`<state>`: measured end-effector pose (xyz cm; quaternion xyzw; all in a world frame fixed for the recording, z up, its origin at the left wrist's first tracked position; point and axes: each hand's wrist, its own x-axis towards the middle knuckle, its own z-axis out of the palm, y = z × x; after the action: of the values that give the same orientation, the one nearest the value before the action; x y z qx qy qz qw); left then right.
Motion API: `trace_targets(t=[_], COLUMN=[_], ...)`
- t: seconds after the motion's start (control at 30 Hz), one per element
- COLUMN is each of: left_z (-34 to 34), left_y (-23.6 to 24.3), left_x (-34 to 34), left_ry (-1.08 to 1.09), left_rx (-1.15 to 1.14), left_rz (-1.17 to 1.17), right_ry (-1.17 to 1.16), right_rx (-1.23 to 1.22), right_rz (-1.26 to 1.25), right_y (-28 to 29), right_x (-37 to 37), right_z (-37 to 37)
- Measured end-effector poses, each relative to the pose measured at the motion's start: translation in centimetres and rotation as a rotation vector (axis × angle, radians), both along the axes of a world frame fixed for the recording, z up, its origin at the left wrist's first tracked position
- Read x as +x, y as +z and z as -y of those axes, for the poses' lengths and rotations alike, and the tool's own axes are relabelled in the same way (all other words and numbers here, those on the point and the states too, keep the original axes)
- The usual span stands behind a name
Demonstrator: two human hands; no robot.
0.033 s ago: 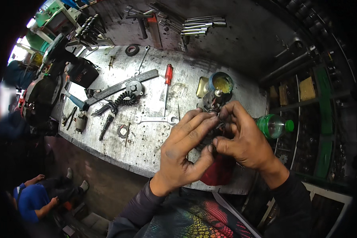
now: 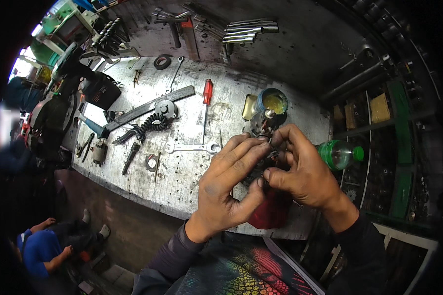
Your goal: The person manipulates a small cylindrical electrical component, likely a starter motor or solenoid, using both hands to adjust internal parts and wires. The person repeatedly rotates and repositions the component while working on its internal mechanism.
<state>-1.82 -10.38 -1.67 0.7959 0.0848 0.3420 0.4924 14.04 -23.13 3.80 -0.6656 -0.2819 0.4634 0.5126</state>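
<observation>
Both of my hands meet over a dark, greasy metal part (image 2: 265,129) near the right end of the bench. A bright shaft end stands up from its far side. My left hand (image 2: 226,179) lies along its left side, fingers together and thumb bent toward me. On the other side, my right hand (image 2: 305,172) curls its fingers and thumb around small pieces of it. The fingers cover most of the part, so the exact grip is hidden. Beneath my hands shows a red object (image 2: 269,211), and just beyond the part stands a tin of yellowish grease (image 2: 259,102).
A green-capped bottle (image 2: 333,155) is beside my right hand. Leftward on the metal bench (image 2: 187,167) lie an open-end wrench (image 2: 189,147), a red-handled screwdriver (image 2: 207,93), a coiled black cord (image 2: 155,123) and a drill (image 2: 101,88). A person in blue (image 2: 40,250) sits at lower left.
</observation>
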Motion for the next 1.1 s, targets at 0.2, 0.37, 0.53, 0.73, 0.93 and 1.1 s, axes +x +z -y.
trace_targets(t=[0.2, 0.37, 0.53, 0.73, 0.93, 1.1], left_z=[-0.4, -0.1, -0.1, 0.2, 0.3, 0.2], left_y=[0.5, 0.9, 1.0, 1.3, 0.2, -0.8], left_x=[0.2, 0.2, 0.3, 0.2, -0.3, -1.0], left_ry=[-0.023, 0.006, -0.012, -0.032, -0.032, -0.083], left_rx=[-0.036, -0.077, -0.143, -0.225, -0.184, -0.209], left_rz=[-0.015, -0.06, -0.023, -0.036, -0.06, -0.083], right_ry=[-0.034, -0.079, -0.074, -0.076, -0.137, -0.199], right_rx=[0.032, 0.065, 0.087, 0.225, 0.251, 0.302], right_rz=[-0.127, -0.004, -0.066, -0.31, -0.078, -0.291], right_y=[-0.3, -1.2, -1.4, -1.5, -3.4, -2.9], right_x=[0.0, -1.0, -0.9, -0.4, -1.8, -2.6], right_z=[0.0, 0.0, 0.6, 1.3, 1.1, 1.0])
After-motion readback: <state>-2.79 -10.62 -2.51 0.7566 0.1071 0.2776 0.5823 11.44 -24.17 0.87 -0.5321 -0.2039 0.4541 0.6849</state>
